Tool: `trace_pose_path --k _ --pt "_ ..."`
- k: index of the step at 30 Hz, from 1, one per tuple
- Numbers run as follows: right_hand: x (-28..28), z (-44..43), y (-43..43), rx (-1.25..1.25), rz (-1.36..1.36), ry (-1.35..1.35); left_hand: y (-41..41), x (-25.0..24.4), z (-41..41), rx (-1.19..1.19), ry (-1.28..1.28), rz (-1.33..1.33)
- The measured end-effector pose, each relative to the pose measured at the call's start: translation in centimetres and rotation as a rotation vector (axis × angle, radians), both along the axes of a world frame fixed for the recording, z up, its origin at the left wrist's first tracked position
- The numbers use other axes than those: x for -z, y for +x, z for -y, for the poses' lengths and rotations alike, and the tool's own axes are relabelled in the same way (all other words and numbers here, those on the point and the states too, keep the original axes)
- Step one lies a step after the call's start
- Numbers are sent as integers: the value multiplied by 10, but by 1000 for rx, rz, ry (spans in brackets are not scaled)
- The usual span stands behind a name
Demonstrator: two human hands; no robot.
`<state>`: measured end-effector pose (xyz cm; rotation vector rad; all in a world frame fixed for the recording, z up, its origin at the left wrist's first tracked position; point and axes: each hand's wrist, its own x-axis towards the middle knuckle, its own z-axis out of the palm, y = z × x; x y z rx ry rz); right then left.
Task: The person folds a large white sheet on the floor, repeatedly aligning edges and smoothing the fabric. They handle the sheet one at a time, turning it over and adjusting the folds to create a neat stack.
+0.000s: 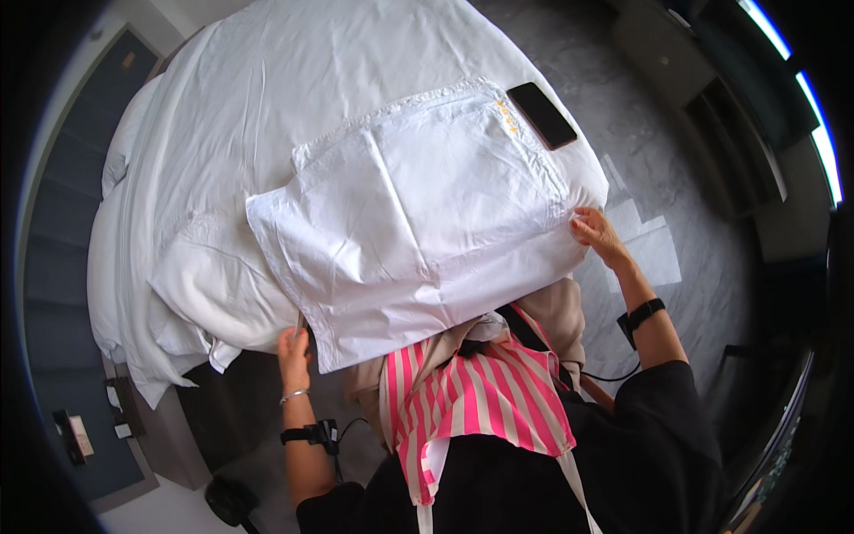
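A white cloth, apparently a pillowcase [413, 220], lies spread at the near edge of a bed with white bedding [320, 73]. My right hand [597, 233] pinches the cloth's edge at the bed's right corner. At the cloth's lower left, my left hand [293, 350] has its fingers bent at the edge of the white fabric; whether it grips any is unclear. The cloth's near left corner hangs over the bed's edge. Yellow marks show near its far right corner, beside a black smartphone [542, 115].
Bunched white bedding [220, 287] lies left of the cloth. Dark panelling [60, 267] with a wall socket [81, 435] stands at the left. Grey marbled floor [694, 240] runs along the right, below a shelf unit [734, 140]. A round black object [229, 499] stands at lower left.
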<state>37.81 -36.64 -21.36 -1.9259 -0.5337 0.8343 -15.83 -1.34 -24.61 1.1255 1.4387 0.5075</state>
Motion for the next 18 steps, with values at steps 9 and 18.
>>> trace_pose_path --k 9,18 --pt "26 8 -24 -62 83 -226 -11 3 49 130 12 161" --pt "-27 34 -32 1 -163 11 -38 -48 77 191 -76 405"
